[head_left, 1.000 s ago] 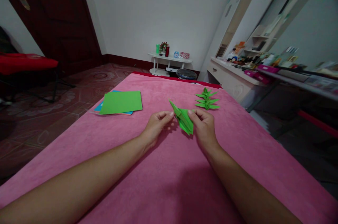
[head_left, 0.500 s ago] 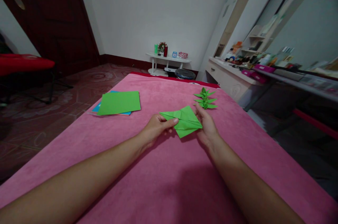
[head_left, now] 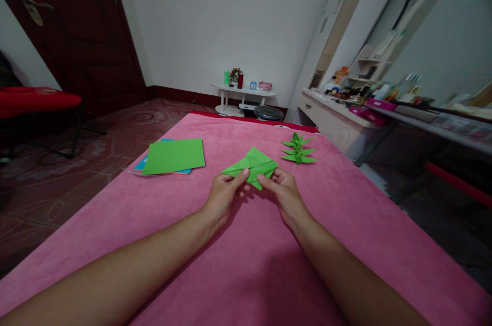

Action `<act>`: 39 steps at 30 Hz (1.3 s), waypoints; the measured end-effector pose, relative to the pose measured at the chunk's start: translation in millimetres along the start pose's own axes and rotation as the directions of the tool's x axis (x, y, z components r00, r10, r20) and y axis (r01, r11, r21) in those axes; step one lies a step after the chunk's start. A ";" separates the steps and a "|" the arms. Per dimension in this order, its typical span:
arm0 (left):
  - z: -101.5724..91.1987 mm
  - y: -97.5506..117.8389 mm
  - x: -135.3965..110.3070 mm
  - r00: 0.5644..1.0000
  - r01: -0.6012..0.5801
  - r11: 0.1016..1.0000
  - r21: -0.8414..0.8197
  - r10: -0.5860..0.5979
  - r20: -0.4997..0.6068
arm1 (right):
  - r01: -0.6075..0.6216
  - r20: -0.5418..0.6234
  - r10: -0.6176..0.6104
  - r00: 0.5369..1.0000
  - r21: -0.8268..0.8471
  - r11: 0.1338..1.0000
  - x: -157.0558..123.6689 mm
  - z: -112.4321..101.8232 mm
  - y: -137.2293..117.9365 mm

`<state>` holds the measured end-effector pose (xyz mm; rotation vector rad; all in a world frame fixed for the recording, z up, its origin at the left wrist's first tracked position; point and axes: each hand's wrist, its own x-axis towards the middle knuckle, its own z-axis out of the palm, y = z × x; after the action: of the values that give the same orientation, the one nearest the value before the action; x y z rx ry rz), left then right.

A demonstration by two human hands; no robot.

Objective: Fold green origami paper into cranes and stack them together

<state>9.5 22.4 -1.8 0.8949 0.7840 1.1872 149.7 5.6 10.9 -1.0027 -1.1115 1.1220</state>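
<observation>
Head view shows the left hand point(head_left: 226, 190) and right hand point(head_left: 283, 190), each grip pinched on the green paper point(head_left: 251, 163) mid-desk point(head_left: 246, 274), folded pieces point(head_left: 298, 149) at its 2 o'clock; seemingly mid-fold, the next crease calls for aligned edges.

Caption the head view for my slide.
Left hand and right hand pinch a green folded paper over a pink cloth, paper stack alongside.

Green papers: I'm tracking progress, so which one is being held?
The partly folded piece, pinched by the left hand and right hand; the flat sheet and small folded figures lie untouched.
</observation>
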 end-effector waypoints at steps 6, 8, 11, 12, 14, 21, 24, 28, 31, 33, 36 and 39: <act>-8.5 8.3 8.8 0.997 0.075 0.993 0.090 -0.077 0.019 | 0.321 0.038 -0.331 0.943 -0.371 0.871 4.0 -11.8 -1.9; -12.1 10.6 12.8 0.990 0.121 0.982 0.146 -0.130 0.049 | 0.377 0.098 -0.381 0.919 -0.492 0.785 6.1 -15.6 -0.7; -15.8 12.3 16.4 0.973 0.188 0.957 0.222 -0.212 0.088 | 0.318 0.108 -0.305 0.946 -0.485 0.815 10.4 -21.5 5.9; -17.2 13.0 17.3 0.967 0.207 0.946 0.251 -0.236 0.094 | 0.272 0.106 -0.252 0.962 -0.464 0.843 11.7 -23.6 8.6; -21.5 15.3 20.1 0.965 0.222 0.920 0.324 -0.255 0.063 | 0.170 0.121 -0.129 0.984 -0.435 0.884 13.6 -27.8 12.9; -45.3 29.4 38.1 0.889 -0.361 0.432 0.826 0.427 0.165 | -0.083 0.257 0.218 0.942 -0.450 0.889 14.4 -36.6 9.1; -43.2 25.7 37.2 0.843 -0.533 0.281 0.798 0.254 0.473 | 0.007 0.314 0.183 0.932 -0.520 0.854 14.3 -36.9 7.9; -35.5 13.8 30.4 0.833 -0.552 0.241 0.798 0.114 0.542 | 0.112 0.331 0.125 0.935 -0.613 0.782 13.9 -35.3 9.0; -34.8 6.7 27.6 0.840 -0.542 0.233 0.808 0.134 0.525 | 0.191 0.348 0.076 0.934 -0.669 0.718 14.1 -35.2 8.8; -35.9 3.6 27.0 0.841 -0.541 0.241 0.805 0.151 0.520 | 0.228 0.367 0.058 0.929 -0.688 0.689 14.9 -36.9 8.2; -37.0 0.6 26.8 0.848 -0.530 0.253 0.809 0.148 0.509 | 0.262 0.380 0.048 0.924 -0.718 0.645 16.6 -41.6 7.4; -36.6 -1.3 26.5 0.858 -0.514 0.258 0.818 0.145 0.494 | 0.261 0.376 0.059 0.925 -0.738 0.622 17.9 -45.7 8.1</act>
<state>-16.7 54.1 -20.5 2.3247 1.0364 0.7883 194.7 22.2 -2.1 -1.3939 -2.0528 0.7132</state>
